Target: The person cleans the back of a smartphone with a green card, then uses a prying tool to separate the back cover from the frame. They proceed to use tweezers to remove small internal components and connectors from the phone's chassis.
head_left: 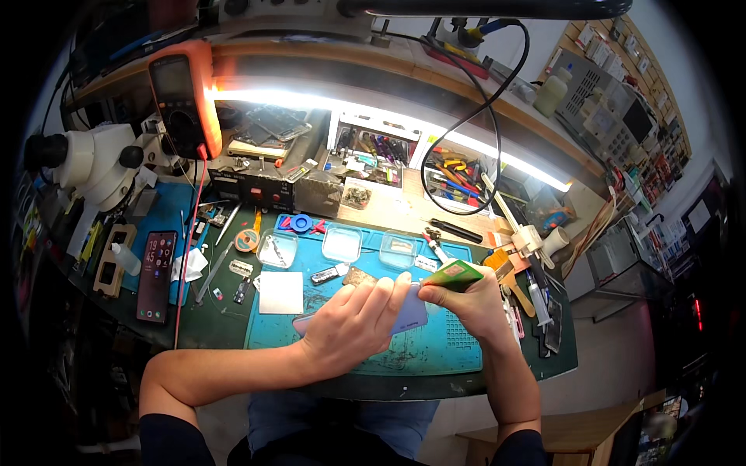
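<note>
My left hand (350,320) is closed round a lavender phone (412,312), which is tilted above the blue work mat (435,353). Its fingers hide much of the phone. My right hand (475,307) pinches a green plastic card (457,273) between thumb and fingers, close to the phone's upper right edge. Whether the card touches the phone, I cannot tell. Behind my hands stand three small clear trays, the middle one (342,242) between the two others. A white square pad (280,293) lies left of my left hand.
A lit phone (156,276) lies at the left, below a microscope (101,163). An orange multimeter (183,97) stands at the back left, its red lead running down the bench. Syringes (538,299) and hand tools lie at the right. A black cable (497,116) loops above the bench.
</note>
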`<state>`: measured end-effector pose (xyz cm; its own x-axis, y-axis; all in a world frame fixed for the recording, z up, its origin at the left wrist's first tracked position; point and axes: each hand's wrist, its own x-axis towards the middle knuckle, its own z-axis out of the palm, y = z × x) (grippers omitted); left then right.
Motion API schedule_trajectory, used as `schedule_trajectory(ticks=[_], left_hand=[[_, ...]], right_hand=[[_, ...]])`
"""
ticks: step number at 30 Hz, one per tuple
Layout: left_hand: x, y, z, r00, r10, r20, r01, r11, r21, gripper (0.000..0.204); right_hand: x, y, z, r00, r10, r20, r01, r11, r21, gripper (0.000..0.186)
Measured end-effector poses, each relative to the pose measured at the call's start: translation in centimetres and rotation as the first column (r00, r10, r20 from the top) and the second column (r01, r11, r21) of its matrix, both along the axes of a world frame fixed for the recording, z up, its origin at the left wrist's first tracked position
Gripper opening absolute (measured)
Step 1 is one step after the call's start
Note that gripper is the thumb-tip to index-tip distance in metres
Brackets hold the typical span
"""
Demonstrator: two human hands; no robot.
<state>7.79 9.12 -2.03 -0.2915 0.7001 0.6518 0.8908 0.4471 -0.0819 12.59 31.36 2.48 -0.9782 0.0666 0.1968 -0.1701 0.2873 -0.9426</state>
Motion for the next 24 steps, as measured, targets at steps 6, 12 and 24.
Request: schedule_trajectory(ticks=[6,12,24], left_hand=[[0.1,0.4,-0.4,0.999,-0.01,-0.052,0.009,0.999,-0.033,0.059],[0.2,0.4,-0.3,0.996,-0.03,-0.09,0.023,0.996,-0.083,0.059],[0.8,-1.4,-0.7,0.999,0.048,0.008,-0.048,0.998,-0.044,0.076]], right_hand=[[0.1,0.7,0.6,0.998,0.046,0.038,-0.048,0.997,0.062,0.018],[-0.3,1.8,1.8,0.982,0.147,0.12,-0.17,0.961,0.219,0.017],[0.3,2.8,0.4,0.952,0.207,0.223,-0.213,0.977,0.003,0.02]])
